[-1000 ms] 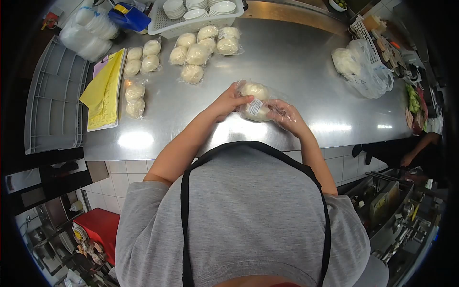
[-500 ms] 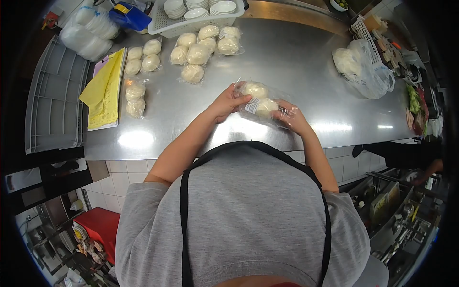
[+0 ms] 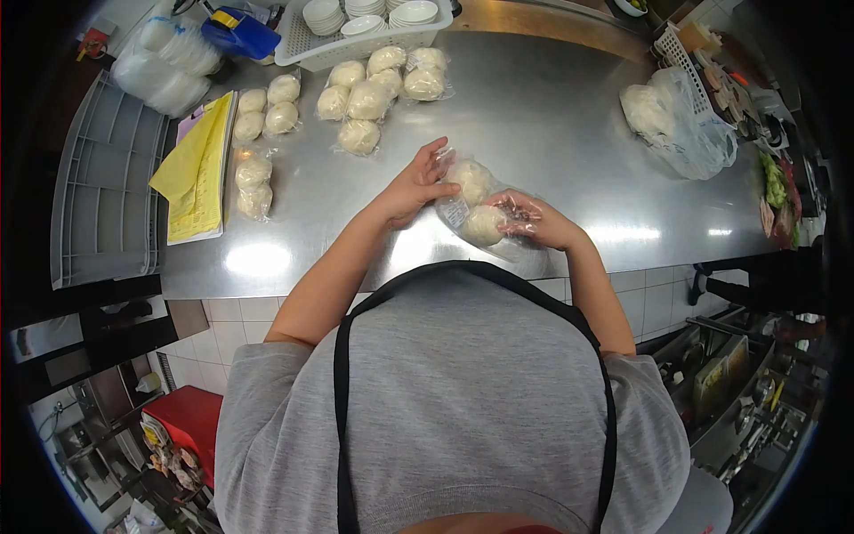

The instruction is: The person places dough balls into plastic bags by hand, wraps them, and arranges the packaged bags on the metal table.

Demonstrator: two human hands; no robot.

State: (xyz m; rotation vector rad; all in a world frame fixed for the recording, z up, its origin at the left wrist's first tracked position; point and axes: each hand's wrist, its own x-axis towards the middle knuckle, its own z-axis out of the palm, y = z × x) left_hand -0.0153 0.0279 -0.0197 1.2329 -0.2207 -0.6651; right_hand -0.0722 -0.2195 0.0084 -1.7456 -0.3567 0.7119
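Observation:
A clear plastic bag of two pale dough balls [image 3: 471, 181], with a small printed label, is between my hands at the near side of the metal table. My right hand [image 3: 532, 221] has its fingers closed over the lower ball through the plastic. My left hand [image 3: 416, 185] is at the bag's left side, fingers spread and raised, its thumb touching the plastic by the upper ball. Farther up the table lie several similar bagged dough balls [image 3: 366, 100], with more pairs [image 3: 254, 185] to the left.
A yellow paper pad [image 3: 197, 178] lies at the left, beside a grey plastic crate [image 3: 111, 182]. At the back stands a white basket [image 3: 311, 55] with stacked small dishes. A plastic bag with pale contents [image 3: 680, 125] rests at the right. Another person's dark-clothed leg [image 3: 738, 278] shows at far right.
The bag has turned so the balls stand more upright, one above the other. My left fingers have opened away from it, while my right hand has moved left over the lower ball.

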